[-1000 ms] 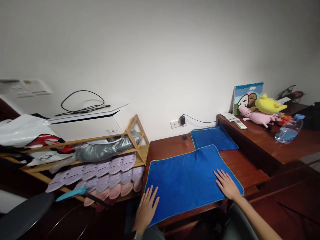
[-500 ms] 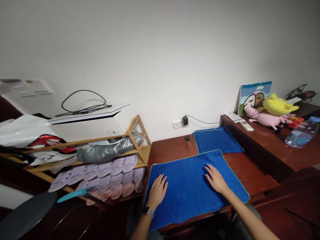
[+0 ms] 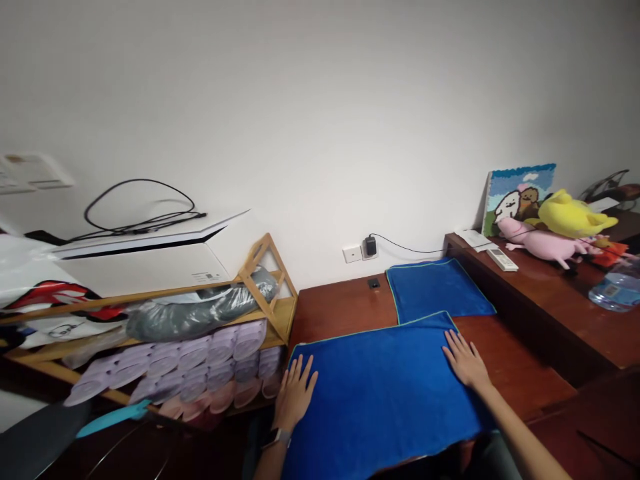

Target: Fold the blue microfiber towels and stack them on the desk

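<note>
A blue cloth [image 3: 380,393] with a light green edge lies spread out flat on the dark red wooden desk [image 3: 340,307]. My left hand [image 3: 295,393] rests on the cloth's left edge, fingers spread, with a watch on the wrist. My right hand [image 3: 466,360] lies flat on the cloth near its right edge, fingers stretched out. Neither hand grips anything. Behind it, against the wall, lies a second blue cloth [image 3: 440,288], partly overlapped by the near one's far corner.
At left stands a wooden rack [image 3: 285,317] with rows of lilac slippers [image 3: 220,347], a white box [image 3: 145,267] on top. On the raised right surface sit a remote control [image 3: 502,260], a pink plush toy [image 3: 543,247], a yellow plush toy [image 3: 575,215] and a water bottle [image 3: 617,290].
My hands have moved apart: the left toward the cloth's left edge, the right toward its right edge. The near cloth sits slightly lower in view, and the view has shifted a little.
</note>
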A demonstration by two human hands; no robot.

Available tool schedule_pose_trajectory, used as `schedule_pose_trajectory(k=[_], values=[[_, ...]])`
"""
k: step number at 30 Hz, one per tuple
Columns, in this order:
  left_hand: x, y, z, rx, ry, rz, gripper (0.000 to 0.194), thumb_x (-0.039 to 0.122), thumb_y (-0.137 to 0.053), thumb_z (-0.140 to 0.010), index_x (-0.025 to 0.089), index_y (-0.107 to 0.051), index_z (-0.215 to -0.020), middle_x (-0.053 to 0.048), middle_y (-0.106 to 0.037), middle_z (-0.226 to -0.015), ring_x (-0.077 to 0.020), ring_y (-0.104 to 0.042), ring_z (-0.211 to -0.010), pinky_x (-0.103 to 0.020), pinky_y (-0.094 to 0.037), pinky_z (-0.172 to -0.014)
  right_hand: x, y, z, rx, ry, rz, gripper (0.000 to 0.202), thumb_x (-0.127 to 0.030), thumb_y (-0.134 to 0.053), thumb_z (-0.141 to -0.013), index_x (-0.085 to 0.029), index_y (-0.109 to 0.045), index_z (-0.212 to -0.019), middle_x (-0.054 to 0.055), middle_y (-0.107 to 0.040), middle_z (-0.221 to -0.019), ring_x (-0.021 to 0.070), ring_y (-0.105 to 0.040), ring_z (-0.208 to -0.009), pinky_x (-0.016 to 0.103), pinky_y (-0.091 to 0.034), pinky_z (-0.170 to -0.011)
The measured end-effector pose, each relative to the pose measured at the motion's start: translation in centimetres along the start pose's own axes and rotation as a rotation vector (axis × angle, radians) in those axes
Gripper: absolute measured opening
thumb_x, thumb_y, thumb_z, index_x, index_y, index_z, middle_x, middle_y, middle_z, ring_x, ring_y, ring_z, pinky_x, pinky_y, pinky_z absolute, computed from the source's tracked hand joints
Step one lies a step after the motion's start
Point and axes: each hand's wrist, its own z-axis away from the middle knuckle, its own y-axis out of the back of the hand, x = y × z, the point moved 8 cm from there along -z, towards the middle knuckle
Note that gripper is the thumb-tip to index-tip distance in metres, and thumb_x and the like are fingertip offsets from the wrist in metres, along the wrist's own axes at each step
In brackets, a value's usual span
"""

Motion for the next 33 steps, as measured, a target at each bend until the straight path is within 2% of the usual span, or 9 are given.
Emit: schedule_pose_trajectory(k=[3,8,11,14,18,21,23,28,33], values=[[0.7,1.2,-0.6,0.055,-0.021,0.004,0.060,0.051,-0.034,-0.107,0.021,-0.050,-0.156,-0.013,-0.049,-0.164,-0.0307,-0.044,-0.152,-0.053,-0.036,-0.125,0.4,0.9,0.3,-0.004,-0.011,0.034,0.066,-0.055,-0.028,-0.103,-0.025,-0.047,-0.159,0.010,-0.045,-0.165,0.0331,-0.036,-0.156,0.058,-0.025,-0.127],[7.1,1.9,-4.4,0.037,-0.180,0.073,0.054,0.045,-0.034,-0.108,0.025,-0.053,-0.154,-0.007,-0.051,-0.163,-0.0251,-0.045,-0.151,-0.048,-0.034,-0.127,-11.9,0.5,-2.2,-0.097,0.262,-0.063,0.065,-0.056,-0.025,-0.107,-0.026,-0.037,-0.164,0.005,-0.037,-0.170,0.0252,-0.028,-0.159,0.050,-0.022,-0.130],[8.4,0.7,-5.9,-0.043,-0.187,0.079,0.052,0.046,-0.037,-0.108,0.031,-0.051,-0.155,-0.005,-0.047,-0.165,-0.0240,-0.042,-0.153,-0.048,-0.033,-0.127,-16.5,-1.2,-3.8,-0.205,0.346,-0.103,0.061,-0.055,-0.025,-0.108,-0.031,-0.038,-0.163,0.002,-0.035,-0.171,0.0230,-0.028,-0.159,0.048,-0.022,-0.130],[6.0,-0.1,-6.3,-0.035,-0.122,0.046,0.053,0.047,-0.037,-0.108,0.032,-0.049,-0.157,-0.005,-0.044,-0.167,-0.0247,-0.040,-0.154,-0.050,-0.031,-0.127,-14.1,-2.0,-4.9,-0.194,0.271,-0.068,0.059,-0.051,-0.024,-0.108,-0.033,-0.040,-0.162,0.003,-0.038,-0.170,0.0241,-0.029,-0.159,0.051,-0.022,-0.129],[2.3,-0.7,-5.6,-0.015,-0.055,-0.018,0.055,0.049,-0.038,-0.107,0.031,-0.046,-0.159,-0.006,-0.039,-0.170,-0.0264,-0.038,-0.156,-0.052,-0.028,-0.128,-5.5,-1.7,-4.9,-0.127,0.091,0.046,0.060,-0.052,-0.022,-0.108,-0.034,-0.038,-0.162,0.003,-0.038,-0.170,0.0264,-0.028,-0.159,0.054,-0.021,-0.129],[1.9,-0.7,-5.0,-0.032,-0.056,-0.041,0.057,0.049,-0.039,-0.107,0.029,-0.044,-0.160,-0.007,-0.036,-0.170,-0.0270,-0.036,-0.157,-0.054,-0.026,-0.129,-0.6,-1.2,-4.0,-0.120,-0.033,0.119,0.061,-0.053,-0.022,-0.107,-0.035,-0.032,-0.165,0.002,-0.032,-0.173,0.0254,-0.024,-0.161,0.054,-0.019,-0.129],[2.3,-0.7,-4.7,-0.041,-0.062,-0.046,0.057,0.049,-0.040,-0.107,0.029,-0.044,-0.160,-0.008,-0.035,-0.170,-0.0273,-0.036,-0.157,-0.054,-0.025,-0.129,0.8,-1.0,-3.4,-0.139,-0.072,0.140,0.063,-0.053,-0.022,-0.107,-0.034,-0.028,-0.166,0.002,-0.028,-0.174,0.0235,-0.021,-0.162,0.052,-0.018,-0.130],[3.1,-0.1,-3.8,-0.017,-0.083,-0.030,0.058,0.051,-0.039,-0.106,0.028,-0.046,-0.159,-0.008,-0.039,-0.169,-0.0270,-0.037,-0.156,-0.054,-0.027,-0.128,-0.6,0.0,-2.8,-0.127,-0.084,0.151,0.064,-0.052,-0.024,-0.106,-0.028,-0.034,-0.164,0.004,-0.030,-0.173,0.0264,-0.021,-0.162,0.056,-0.016,-0.130],[5.5,0.5,-4.2,0.026,-0.136,0.014,0.059,0.050,-0.035,-0.108,0.026,-0.042,-0.161,-0.009,-0.036,-0.171,-0.0262,-0.033,-0.158,-0.051,-0.028,-0.129,-9.8,-0.3,-3.2,-0.089,0.219,0.003,0.065,-0.053,-0.024,-0.107,-0.025,-0.040,-0.162,0.006,-0.037,-0.170,0.0251,-0.027,-0.160,0.050,-0.018,-0.130]])
